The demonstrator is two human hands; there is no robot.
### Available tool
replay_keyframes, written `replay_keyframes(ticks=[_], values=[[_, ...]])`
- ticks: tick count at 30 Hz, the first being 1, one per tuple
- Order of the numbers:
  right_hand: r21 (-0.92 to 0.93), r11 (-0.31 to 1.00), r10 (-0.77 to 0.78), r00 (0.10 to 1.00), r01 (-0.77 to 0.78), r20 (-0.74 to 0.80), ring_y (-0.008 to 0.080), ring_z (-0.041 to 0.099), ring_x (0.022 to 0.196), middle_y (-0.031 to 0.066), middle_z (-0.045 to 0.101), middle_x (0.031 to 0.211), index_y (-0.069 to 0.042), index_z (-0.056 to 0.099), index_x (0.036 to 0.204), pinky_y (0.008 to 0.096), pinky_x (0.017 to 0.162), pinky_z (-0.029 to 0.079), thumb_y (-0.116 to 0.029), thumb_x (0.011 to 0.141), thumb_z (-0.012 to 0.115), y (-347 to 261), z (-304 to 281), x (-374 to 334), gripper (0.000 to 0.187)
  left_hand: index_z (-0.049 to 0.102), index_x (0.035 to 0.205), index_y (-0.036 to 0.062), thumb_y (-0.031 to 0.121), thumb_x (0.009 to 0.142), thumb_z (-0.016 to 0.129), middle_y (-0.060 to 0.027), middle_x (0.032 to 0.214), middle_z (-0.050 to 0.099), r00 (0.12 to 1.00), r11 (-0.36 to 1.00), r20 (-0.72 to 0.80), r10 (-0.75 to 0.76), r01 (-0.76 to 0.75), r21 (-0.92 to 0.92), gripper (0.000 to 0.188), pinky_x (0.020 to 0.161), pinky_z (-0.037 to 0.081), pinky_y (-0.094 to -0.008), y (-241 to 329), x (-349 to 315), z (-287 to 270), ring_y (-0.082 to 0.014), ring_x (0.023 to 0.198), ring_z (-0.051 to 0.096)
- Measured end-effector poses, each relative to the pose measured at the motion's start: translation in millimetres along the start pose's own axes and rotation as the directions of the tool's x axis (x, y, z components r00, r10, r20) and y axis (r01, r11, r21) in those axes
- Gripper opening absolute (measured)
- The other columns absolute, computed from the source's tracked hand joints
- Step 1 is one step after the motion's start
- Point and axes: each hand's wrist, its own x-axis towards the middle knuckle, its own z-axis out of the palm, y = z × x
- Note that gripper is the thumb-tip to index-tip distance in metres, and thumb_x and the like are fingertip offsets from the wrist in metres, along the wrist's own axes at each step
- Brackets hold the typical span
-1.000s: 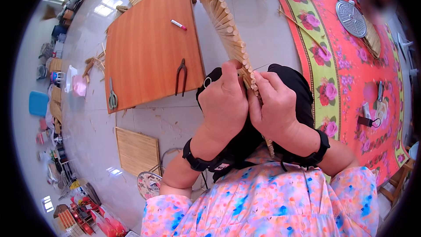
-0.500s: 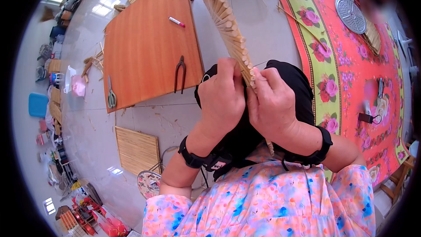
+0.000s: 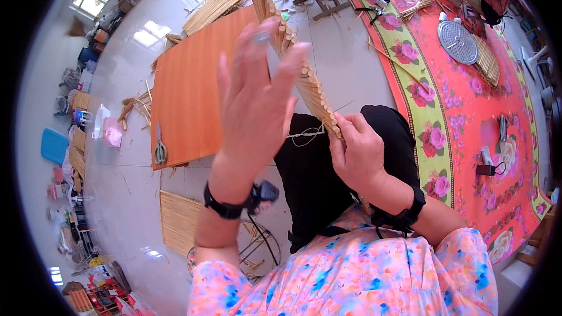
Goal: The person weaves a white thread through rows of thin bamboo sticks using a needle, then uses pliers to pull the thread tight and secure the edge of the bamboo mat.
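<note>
A panel of pale, straw-like stalks [image 3: 317, 91] stands on edge above my lap, its round cut ends facing up. My right hand [image 3: 364, 155] pinches its near corner between thumb and fingers. A thin, light string [image 3: 307, 136] hangs in a loose loop by that corner, and a fine thin rod sticks out beyond it; I cannot make out whether it is a needle. My left hand [image 3: 253, 108] is raised left of the panel, fingers spread and slightly blurred, apparently holding nothing. It covers part of the brown board behind.
The brown wooden board [image 3: 187, 93] lies ahead left with scissors [image 3: 160, 147] at its edge. A second stalk panel [image 3: 180, 219] lies near left. Stalk bundles [image 3: 213, 10] lie beyond the board. At right, a floral mat [image 3: 433, 140] carries a round perforated disc [image 3: 458, 41] and pliers [image 3: 374, 13].
My left hand has let go of the panel, risen up and left, and spread its fingers. My right hand still pinches the near corner. The string loop has come into sight.
</note>
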Motion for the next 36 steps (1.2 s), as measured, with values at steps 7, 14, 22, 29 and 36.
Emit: replay_keyframes(ticks=[7, 14, 22, 29, 36], values=[[-0.002, 0.998, -0.058, 0.997, 0.058, 0.058, 0.0371, 0.058, 0.097, 0.0201, 0.057, 0.107, 0.002, 0.052, 0.123, 0.0411, 0.082, 0.05, -0.002, 0.08, 0.06, 5, -8, -15, 0.043, 0.071, 0.085, 0.0112, 0.009, 0.075, 0.064, -0.0084, 0.099, 0.068, 0.69, 0.818, 0.617, 0.378, -0.561, 0.126, 0.013, 0.101, 0.04, -0.0465, -1, 56, 37, -0.0239, 0.107, 0.061], [-0.063, 0.987, -0.143, 0.989, 0.145, 0.03, 0.0393, 0.057, 0.102, 0.02, 0.056, 0.112, 0.001, 0.05, 0.124, 0.042, 0.087, 0.049, 0.003, 0.081, 0.057, 15, -9, -3, 0.044, 0.068, 0.063, 0.0116, 0.011, 0.072, 0.065, -0.0051, 0.067, 0.065, 0.639, 0.709, 0.594, 0.488, -0.688, 0.157, 0.009, 0.06, 0.054, -0.0357, -26, 70, 33, -0.025, 0.072, 0.069], [-0.069, 0.784, -0.6, 0.724, 0.617, -0.341, 0.0308, 0.061, 0.087, 0.0127, 0.06, 0.096, 0.001, 0.065, 0.102, 0.0348, 0.072, 0.052, 0.005, 0.073, 0.064, -19, -82, 11, 0.03, 0.069, 0.094, 0.014, 0.014, 0.082, 0.061, -0.0034, 0.082, 0.068, 0.929, 0.87, 0.195, 0.314, -0.363, 0.334, 0.014, 0.065, 0.054, -0.0363, -31, 91, -6, -0.0232, 0.08, 0.068], [0.473, 0.872, 0.087, 0.91, 0.127, -0.405, 0.0147, 0.051, 0.1, 0.0111, 0.058, 0.117, 0.0, 0.028, 0.146, 0.0264, 0.07, 0.047, -0.016, 0.09, 0.065, -22, -87, 43, 0.069, 0.07, 0.101, 0.0149, 0.02, 0.082, 0.066, -0.0075, 0.089, 0.071, 0.943, 0.979, -0.287, -0.17, 0.194, 0.057, 0.02, 0.06, 0.053, -0.0367, 45, 48, 5, -0.025, 0.074, 0.069], [0.461, 0.876, -0.035, 0.97, 0.146, -0.239, 0.0207, 0.054, 0.109, 0.0149, 0.058, 0.119, 0.0, 0.026, 0.147, 0.0307, 0.079, 0.049, -0.02, 0.088, 0.065, -22, -51, 54, 0.074, 0.069, 0.1, 0.0135, 0.028, 0.081, 0.07, -0.0129, 0.077, 0.069, 0.74, 0.694, -0.044, -0.671, 0.606, -0.389, 0.024, 0.062, 0.052, -0.0412, 68, -4, 50, -0.033, 0.071, 0.067]])
